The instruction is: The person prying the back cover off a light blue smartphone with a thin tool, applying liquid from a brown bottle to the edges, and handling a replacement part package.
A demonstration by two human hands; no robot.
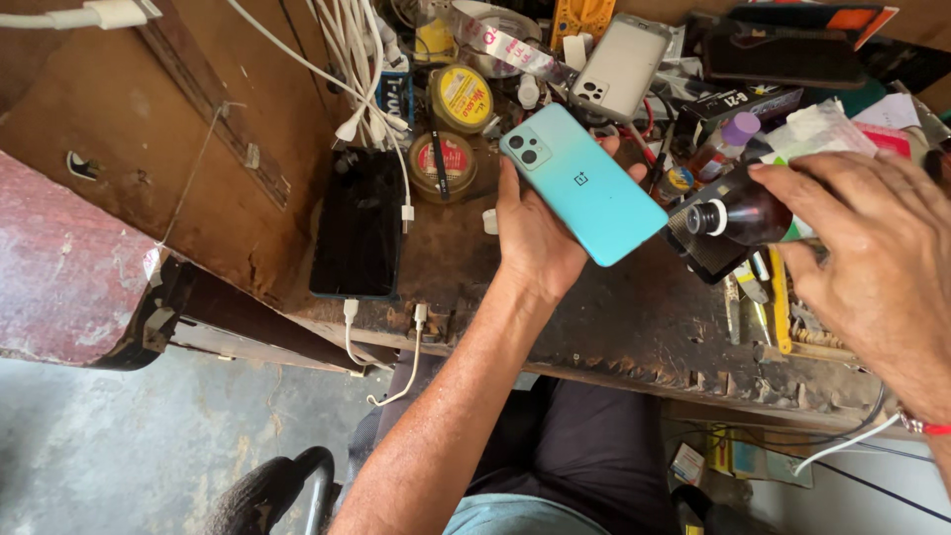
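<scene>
My left hand (533, 238) holds a turquoise smartphone (584, 183) back side up, its camera block toward the upper left, above the worn wooden workbench (614, 317). At the right, my right hand (872, 258) grips a small dark bottle (745, 213) lying sideways, its white nozzle pointing left toward the phone. The bottle's neck is a short gap from the phone's lower right edge.
A black phone (359, 223) lies plugged into a white cable on the bench's left. Behind are two yellow-lidded tins (461, 99), a grey phone (622, 67), tape, white cables (357, 79) and cluttered tools. A yellow tool (780, 307) lies right. The bench edge drops to my lap.
</scene>
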